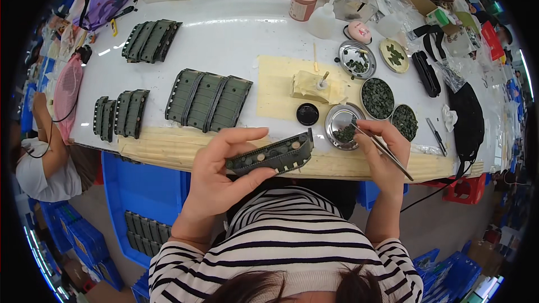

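Note:
My left hand (224, 171) grips a dark green model tank hull (272, 154), tilted, between thumb and fingers at the table's near edge. Round wheels show along its side. In my right hand (387, 148) is a pair of metal tweezers (387, 150), pinched by thumb and fingers. Their tips reach over a round metal dish (332, 120) that holds small dark green parts; whether they grip one is too small to tell. Beside the dish are two round tins of green parts (377, 99) and a small black pot (307, 114).
Bundles of green hulls (208, 100) lie on the left of the table. A yellow taped block (314, 87) sits on a yellow sheet (272, 87). Behind stand a white squeeze bottle (322, 21) and a pink tin (304, 3). A blue crate (119, 191) is below left; a person sits far left.

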Action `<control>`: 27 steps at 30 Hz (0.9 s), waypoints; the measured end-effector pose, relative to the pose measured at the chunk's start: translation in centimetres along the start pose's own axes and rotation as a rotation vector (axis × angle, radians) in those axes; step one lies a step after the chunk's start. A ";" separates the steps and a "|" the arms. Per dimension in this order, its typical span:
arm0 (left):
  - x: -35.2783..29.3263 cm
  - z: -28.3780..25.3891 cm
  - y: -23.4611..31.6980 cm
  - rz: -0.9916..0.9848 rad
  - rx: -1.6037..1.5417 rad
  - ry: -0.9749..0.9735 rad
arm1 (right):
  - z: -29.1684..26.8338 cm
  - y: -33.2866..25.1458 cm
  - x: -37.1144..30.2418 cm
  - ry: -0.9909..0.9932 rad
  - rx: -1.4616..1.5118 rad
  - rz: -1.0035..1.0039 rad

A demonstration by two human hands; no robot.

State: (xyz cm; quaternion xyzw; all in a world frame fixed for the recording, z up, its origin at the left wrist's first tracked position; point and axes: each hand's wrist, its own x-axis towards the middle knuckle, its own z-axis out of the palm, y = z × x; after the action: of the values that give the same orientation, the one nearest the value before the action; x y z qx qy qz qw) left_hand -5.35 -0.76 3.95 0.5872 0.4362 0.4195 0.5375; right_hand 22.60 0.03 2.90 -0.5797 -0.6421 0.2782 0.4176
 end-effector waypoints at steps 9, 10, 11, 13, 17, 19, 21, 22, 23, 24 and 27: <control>2.5 1.3 -3.1 0.092 -1.053 -0.148 | 0.5 1.2 0.1 -0.014 0.023 -0.014; 2.5 1.9 -3.2 0.046 -1.164 -0.142 | 0.7 1.2 0.3 -0.009 -0.014 -0.045; 2.5 2.6 -3.0 -0.001 -1.275 -0.135 | 0.7 1.0 0.5 -0.016 -0.046 -0.067; 2.7 3.0 -4.0 0.011 -1.387 -0.179 | 0.8 0.7 0.8 -0.028 -0.110 -0.110; 2.3 3.2 -3.4 -0.107 -1.338 -0.068 | 1.1 0.6 0.9 -0.024 -0.180 -0.167; 2.3 2.7 -3.5 -0.170 -1.252 -0.058 | 1.1 0.6 0.9 -0.021 -0.180 -0.168; 2.3 3.0 -2.0 -0.178 -1.016 -0.007 | 1.0 0.5 0.9 -0.031 -0.174 -0.149; 2.4 3.3 -1.4 -0.180 -0.898 0.017 | 1.0 0.5 0.9 -0.036 -0.171 -0.139; 2.4 3.5 -1.4 -0.109 -0.852 0.001 | 1.0 0.5 0.9 -0.031 -0.164 -0.144; 2.3 3.7 -1.4 -0.112 -0.845 0.008 | 1.0 0.5 0.9 -0.026 -0.156 -0.150; 1.9 4.2 -1.5 -0.140 -0.805 0.010 | 1.0 -0.1 0.5 -0.002 0.012 -0.174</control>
State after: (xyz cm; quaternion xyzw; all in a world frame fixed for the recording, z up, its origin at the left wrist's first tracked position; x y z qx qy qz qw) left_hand -0.95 -0.01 2.16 0.2970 0.2788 0.5218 0.7495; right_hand 21.65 0.62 2.61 -0.5188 -0.6887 0.2454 0.4431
